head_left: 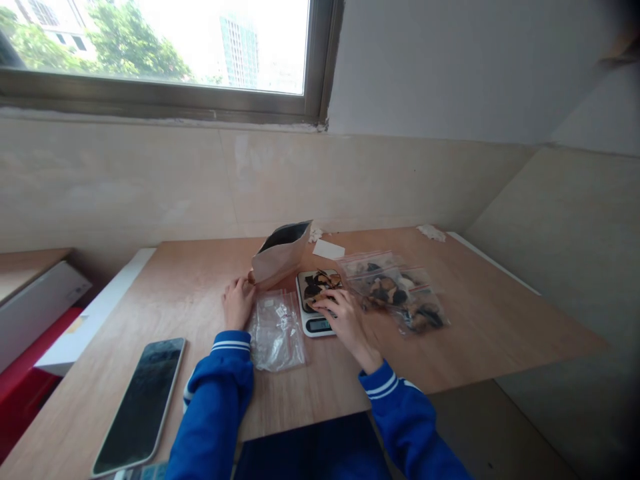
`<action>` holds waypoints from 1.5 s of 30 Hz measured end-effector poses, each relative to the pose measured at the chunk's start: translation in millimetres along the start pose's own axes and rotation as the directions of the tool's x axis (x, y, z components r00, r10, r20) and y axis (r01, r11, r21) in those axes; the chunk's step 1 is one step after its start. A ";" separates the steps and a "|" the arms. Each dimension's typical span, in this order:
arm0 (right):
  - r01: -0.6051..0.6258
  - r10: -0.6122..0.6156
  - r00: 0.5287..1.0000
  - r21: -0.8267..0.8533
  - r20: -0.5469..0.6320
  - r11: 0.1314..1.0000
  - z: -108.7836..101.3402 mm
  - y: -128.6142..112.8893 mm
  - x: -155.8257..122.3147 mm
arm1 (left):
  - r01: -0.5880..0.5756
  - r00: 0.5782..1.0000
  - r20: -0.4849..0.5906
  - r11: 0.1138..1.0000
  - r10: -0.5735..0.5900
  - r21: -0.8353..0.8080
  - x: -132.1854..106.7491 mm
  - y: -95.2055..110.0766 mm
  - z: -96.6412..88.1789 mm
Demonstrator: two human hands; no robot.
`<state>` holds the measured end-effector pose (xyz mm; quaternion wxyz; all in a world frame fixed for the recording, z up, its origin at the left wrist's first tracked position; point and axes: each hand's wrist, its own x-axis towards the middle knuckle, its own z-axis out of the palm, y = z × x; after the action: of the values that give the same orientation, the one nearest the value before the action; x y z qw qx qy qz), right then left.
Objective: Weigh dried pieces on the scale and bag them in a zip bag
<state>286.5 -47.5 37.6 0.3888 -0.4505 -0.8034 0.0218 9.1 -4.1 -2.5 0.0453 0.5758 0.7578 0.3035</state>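
Observation:
On the table stands a small white digital scale [319, 326] with a lit display, its pan heaped with dried brown and dark slices [327, 277]. My right hand [343, 317] reaches over the pan's front, fingers bent together around a dried slice [320, 301]. Left of the scale, my left hand [237, 303] rests on the table, fingers forward and its fingertips at the lower corner of an upright, open-mouthed paper pouch [283, 261]. Between that hand and the scale lies a clear zip bag [277, 337], flat and seemingly without contents.
Several clear zip bags of dried slices [390, 291] overlap right of the scale. Behind it lie a white card [329, 249] and crumpled white scraps [316, 234]. A phone [143, 403] lies at the left. Another white scrap [431, 232] is near the back wall.

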 end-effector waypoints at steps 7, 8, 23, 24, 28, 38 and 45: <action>0.074 -0.037 0.989 -0.267 0.143 0.961 -0.3 -0.8 3.3 | 0.040 0.998 -0.045 0.999 -0.040 -0.014 0.5 -3.4 -4.6; 0.059 -0.025 0.991 -0.257 0.135 0.965 -2.7 -0.7 0.8 | 0.047 0.998 -0.044 0.999 -0.047 -0.010 0.6 -4.1 -5.5; -0.372 0.377 0.823 0.099 -0.426 0.923 -20.4 37.6 -91.7 | 0.082 0.996 -0.049 0.997 -0.081 0.017 -1.2 -20.1 -9.5; -0.392 0.415 0.797 0.145 -0.439 0.908 -20.1 39.0 -93.6 | 0.081 0.996 -0.050 0.997 -0.080 0.015 -1.3 -21.0 -9.4; -0.451 0.512 0.748 0.243 -0.423 0.859 -17.5 43.6 -95.9 | 0.094 0.994 -0.046 0.995 -0.096 -0.044 -1.0 -25.0 -10.1; -0.457 0.525 0.757 0.259 -0.388 0.851 -17.1 43.3 -95.9 | 0.215 0.962 -0.100 0.933 -0.253 -0.288 -16.0 -17.1 -26.8; -0.458 0.523 0.763 0.254 -0.380 0.852 -15.7 46.6 -97.7 | -0.035 0.984 -0.175 0.963 -0.013 -0.266 -71.4 39.0 -40.4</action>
<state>358.1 -97.2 -28.5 0.5707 -0.6086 -0.5454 0.0804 49.0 -78.9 30.2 0.0541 0.5395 0.7076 0.4530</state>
